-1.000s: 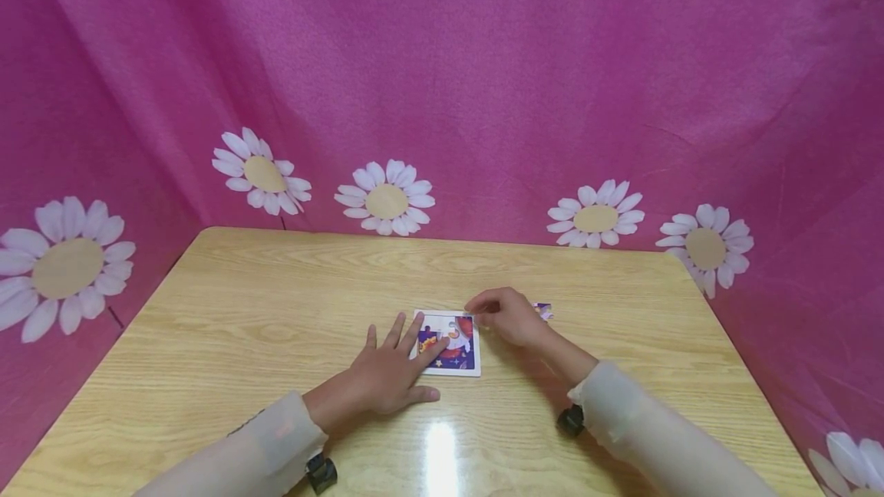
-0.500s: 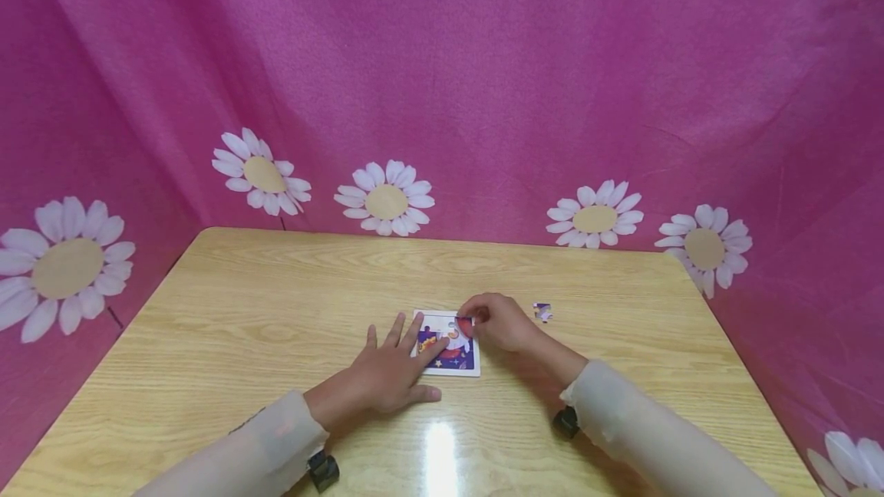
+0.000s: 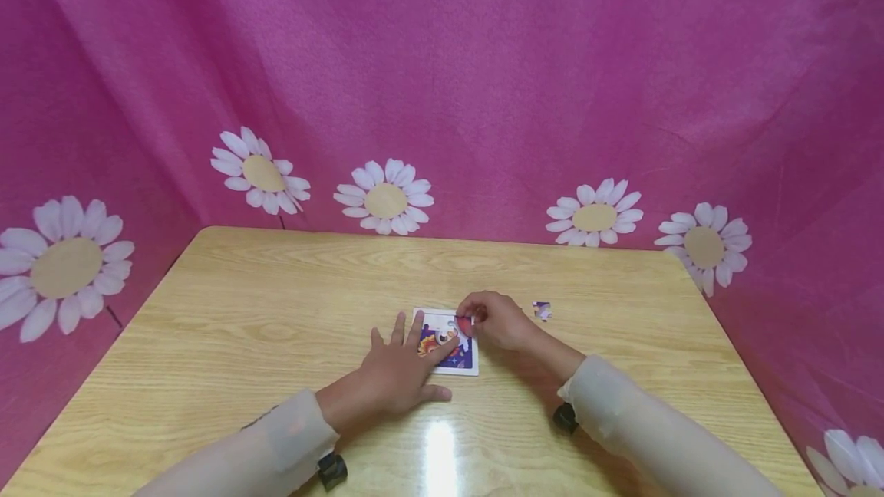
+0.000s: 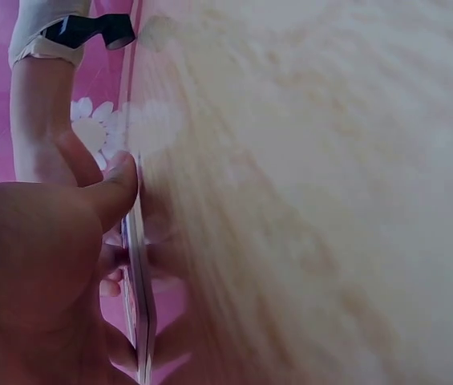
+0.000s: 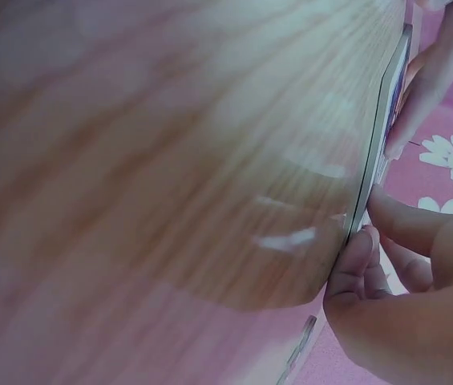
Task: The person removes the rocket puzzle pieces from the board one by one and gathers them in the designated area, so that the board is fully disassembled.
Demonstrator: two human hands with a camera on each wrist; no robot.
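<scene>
**Screened-off nook, wider setting unclear**

Magenta-pink cloth [image 3: 442, 83] hangs behind and along both sides of a wood-grain table [image 3: 290, 297], closing it into a small booth. Large white daisies [image 3: 595, 218] with tan centres pattern the lower part of the cloth. A bright white glare [image 3: 440, 459] lies on the table's glossy near part, like reflected light. Whether this stands in a home, an office or a studio cannot be told.

The puzzle board [image 3: 475, 361] lies on the desk [image 3: 311, 290], left grip [image 3: 399, 374] across its left side, right grip [image 3: 499, 320] at its far right corner piece [image 3: 464, 324]; a loose piece [image 3: 543, 312] lies farther right; the curtain [image 3: 456, 98] hangs behind the desk
</scene>
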